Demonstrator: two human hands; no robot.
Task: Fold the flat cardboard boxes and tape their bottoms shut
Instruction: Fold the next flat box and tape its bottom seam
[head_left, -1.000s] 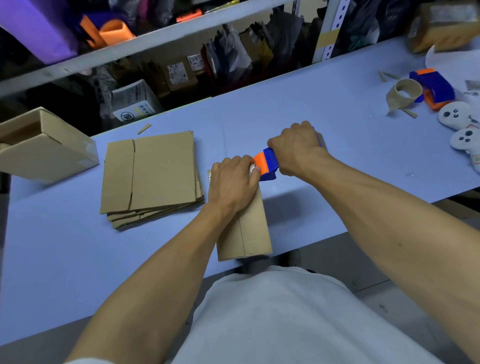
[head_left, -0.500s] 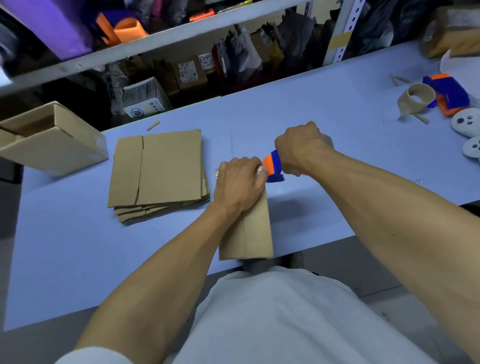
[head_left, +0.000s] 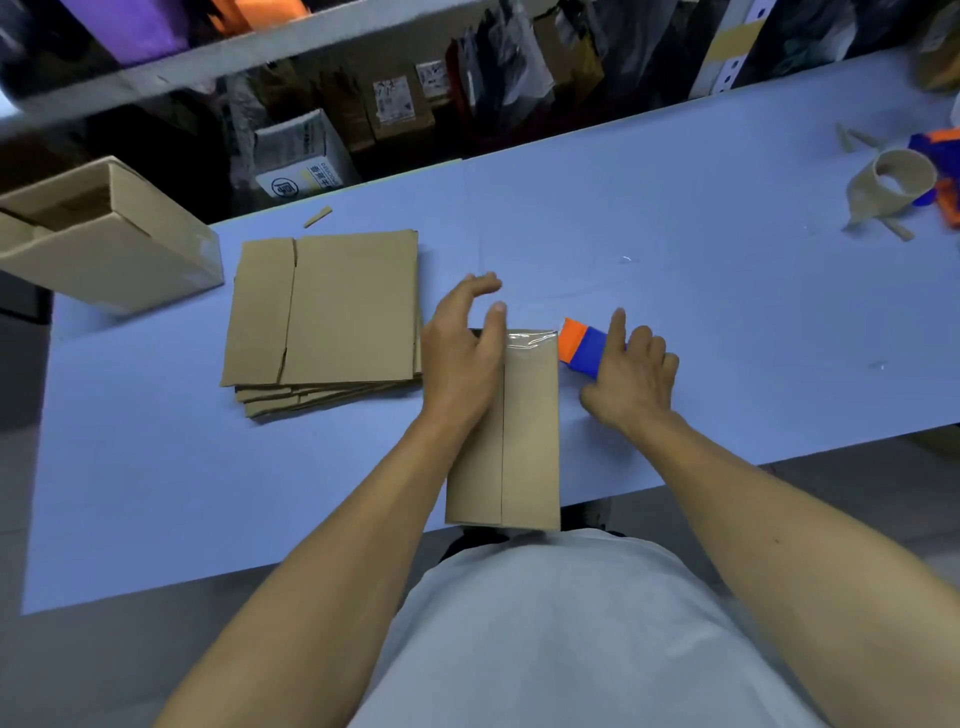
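Lying under the left hand (head_left: 460, 358), the box (head_left: 524, 431) touches its fingers (head_left: 494, 327).

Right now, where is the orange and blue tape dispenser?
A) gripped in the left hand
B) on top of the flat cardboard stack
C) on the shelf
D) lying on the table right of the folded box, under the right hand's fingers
D: the tape dispenser lies on the table just right of the folded box, with the right hand resting open over it.

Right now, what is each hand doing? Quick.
Left hand: open, palm resting on the folded box, fingers lifted.
Right hand: open, fingers loose over the tape dispenser on the table, no grip on it.
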